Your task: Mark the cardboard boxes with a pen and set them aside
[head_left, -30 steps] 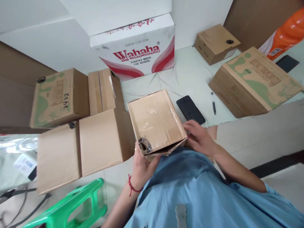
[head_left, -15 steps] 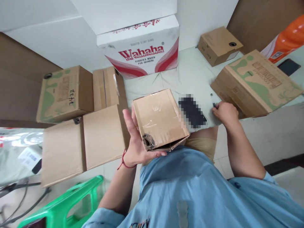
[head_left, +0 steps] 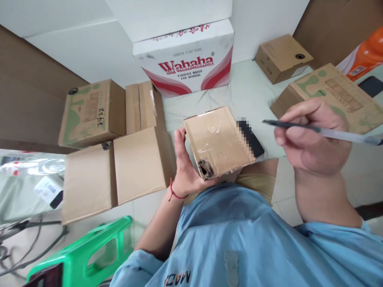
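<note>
A small cardboard box [head_left: 221, 139] with a torn, dark hole at its lower left corner is held by my left hand [head_left: 187, 165], thumb along its left side and the other fingers partly hidden at its edges. My right hand [head_left: 314, 137] is raised to the right of the box and pinches a pen [head_left: 335, 133], its dark tip pointing left toward the box without touching it. A black phone-like object [head_left: 254, 143], partly pixelated, lies on the pale green cloth just beyond the box's right side.
A white Wahaha carton [head_left: 188, 59] stands at the back. Cardboard boxes [head_left: 140, 163] are stacked at the left, with a green-printed box [head_left: 332, 95] and a smaller box [head_left: 281, 57] at the right. A green stool [head_left: 80, 255] stands at the lower left.
My right hand has come up from the cloth and now shows the pen in its fingers. The small box is tilted a little differently, and the view has shifted slightly.
</note>
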Tool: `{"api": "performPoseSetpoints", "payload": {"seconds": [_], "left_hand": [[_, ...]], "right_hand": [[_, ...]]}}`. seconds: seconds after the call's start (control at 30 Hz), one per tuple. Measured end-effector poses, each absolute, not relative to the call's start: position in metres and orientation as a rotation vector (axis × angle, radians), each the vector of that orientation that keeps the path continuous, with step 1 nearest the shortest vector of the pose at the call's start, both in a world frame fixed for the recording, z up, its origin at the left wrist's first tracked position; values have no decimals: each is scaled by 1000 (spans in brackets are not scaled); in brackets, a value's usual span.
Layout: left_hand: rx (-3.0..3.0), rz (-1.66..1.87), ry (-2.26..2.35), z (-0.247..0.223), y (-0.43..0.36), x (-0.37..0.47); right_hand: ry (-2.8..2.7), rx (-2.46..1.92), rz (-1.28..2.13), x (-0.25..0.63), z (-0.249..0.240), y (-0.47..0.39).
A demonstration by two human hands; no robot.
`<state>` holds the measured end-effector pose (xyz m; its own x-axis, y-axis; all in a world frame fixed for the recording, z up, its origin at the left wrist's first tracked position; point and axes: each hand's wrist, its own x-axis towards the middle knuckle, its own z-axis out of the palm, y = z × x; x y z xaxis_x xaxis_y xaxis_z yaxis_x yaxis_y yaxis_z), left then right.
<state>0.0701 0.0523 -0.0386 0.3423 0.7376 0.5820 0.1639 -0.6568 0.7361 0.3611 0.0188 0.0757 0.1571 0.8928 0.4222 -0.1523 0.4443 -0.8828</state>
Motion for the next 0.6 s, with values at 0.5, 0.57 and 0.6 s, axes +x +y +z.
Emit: {"api": "performPoseSetpoints", "payload": {"seconds": [0.5, 0.57, 0.6], "left_hand": [[2123, 1225, 881, -46, 47, 65], [2132, 1235, 880, -48, 48, 66], [2135, 1244, 880, -48, 47, 66]], "right_hand": [[-1879, -795, 1089, 289, 91, 36], [-1924, -814, 1071, 290, 92, 35], [-1944, -816, 1059, 290, 92, 35]]}}
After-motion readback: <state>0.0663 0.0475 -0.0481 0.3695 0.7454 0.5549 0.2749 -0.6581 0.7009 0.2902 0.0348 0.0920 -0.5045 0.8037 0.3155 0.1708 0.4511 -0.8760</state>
